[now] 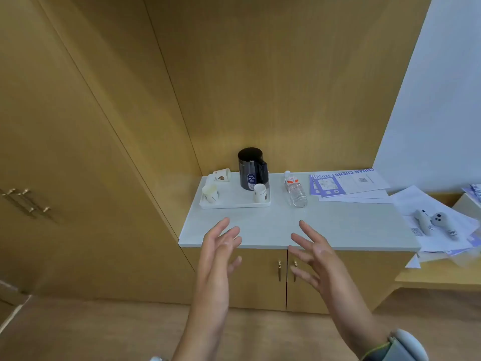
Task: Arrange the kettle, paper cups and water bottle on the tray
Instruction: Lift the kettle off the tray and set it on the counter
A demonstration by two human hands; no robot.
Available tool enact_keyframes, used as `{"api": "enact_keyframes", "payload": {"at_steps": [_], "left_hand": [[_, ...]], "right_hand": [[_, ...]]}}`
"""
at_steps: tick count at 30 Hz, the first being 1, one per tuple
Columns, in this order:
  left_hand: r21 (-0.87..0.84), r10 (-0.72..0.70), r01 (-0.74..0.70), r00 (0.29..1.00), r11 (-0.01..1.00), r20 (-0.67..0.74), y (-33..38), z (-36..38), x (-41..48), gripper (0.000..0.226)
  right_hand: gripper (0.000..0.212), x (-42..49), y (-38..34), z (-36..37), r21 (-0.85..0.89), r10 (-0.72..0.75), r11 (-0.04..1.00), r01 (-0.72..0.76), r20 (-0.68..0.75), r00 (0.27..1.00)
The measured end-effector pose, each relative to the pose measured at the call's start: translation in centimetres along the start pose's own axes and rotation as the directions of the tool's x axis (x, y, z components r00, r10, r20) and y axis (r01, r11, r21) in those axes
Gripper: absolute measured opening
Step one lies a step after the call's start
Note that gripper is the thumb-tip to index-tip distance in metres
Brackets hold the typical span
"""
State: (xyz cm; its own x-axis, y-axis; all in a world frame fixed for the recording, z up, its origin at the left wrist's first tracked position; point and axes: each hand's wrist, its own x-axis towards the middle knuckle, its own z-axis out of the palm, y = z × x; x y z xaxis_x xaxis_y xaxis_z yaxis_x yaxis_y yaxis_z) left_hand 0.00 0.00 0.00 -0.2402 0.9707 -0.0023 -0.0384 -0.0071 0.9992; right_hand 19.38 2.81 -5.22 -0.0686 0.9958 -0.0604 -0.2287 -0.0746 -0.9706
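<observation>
White rectangular tray (234, 200) sits on grey counter (260, 226). Black kettle (251, 169), upright, lid shut, handle to 3 o'clock, on tray at 1 o'clock from its centre. Three white paper cups: tipped cup (222, 175) on its side at tray's 11 o'clock corner, left cup (210, 192) upright, mouth up, at 9 o'clock, right cup (260, 193) standing at 4 o'clock, just before the kettle. Clear water bottle (295, 190), white cap, off tray at 3 o'clock, seemingly lying down, cap toward 12 o'clock.
</observation>
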Motion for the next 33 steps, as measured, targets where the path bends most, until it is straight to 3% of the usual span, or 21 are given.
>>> {"api": "enact_keyframes", "payload": {"at_steps": [6,12,18,22,28,33], "left_hand": [[0.068,0.050,-0.053,0.998,0.996,0.040,0.1,1.8,0.2,0.063],[0.074,0.084,-0.087,0.995,0.993,0.046,-0.5,2.8,-0.2,0.062],[0.027,0.066,-0.066,0.998,0.997,0.004,-2.1,2.1,0.2,0.052],[-0.006,0.050,-0.050,0.999,0.999,-0.006,-2.7,1.1,1.1,0.049],[-0.034,0.038,-0.037,0.999,0.999,0.028,-3.1,-1.2,4.8,0.046],[-0.060,0.045,-0.040,0.996,0.997,0.074,-2.7,-4.3,8.2,0.045]], "right_hand": [[0.069,0.6,-0.1,-2.1,-0.069,-0.043,0.996,0.052,0.115,0.992],[0.068,1.3,0.6,-4.5,-0.055,-0.061,0.996,0.069,0.146,0.987],[0.067,1.7,2.3,-4.9,-0.011,-0.047,0.999,0.048,0.092,0.995],[0.079,2.5,2.9,-4.6,0.018,-0.039,0.999,0.039,0.028,0.999],[0.048,3.1,4.3,-0.9,-0.042,-0.078,0.996,0.078,-0.008,0.997],[0.044,4.5,4.5,3.1,-0.018,-0.079,0.997,0.078,-0.076,0.994]]}}
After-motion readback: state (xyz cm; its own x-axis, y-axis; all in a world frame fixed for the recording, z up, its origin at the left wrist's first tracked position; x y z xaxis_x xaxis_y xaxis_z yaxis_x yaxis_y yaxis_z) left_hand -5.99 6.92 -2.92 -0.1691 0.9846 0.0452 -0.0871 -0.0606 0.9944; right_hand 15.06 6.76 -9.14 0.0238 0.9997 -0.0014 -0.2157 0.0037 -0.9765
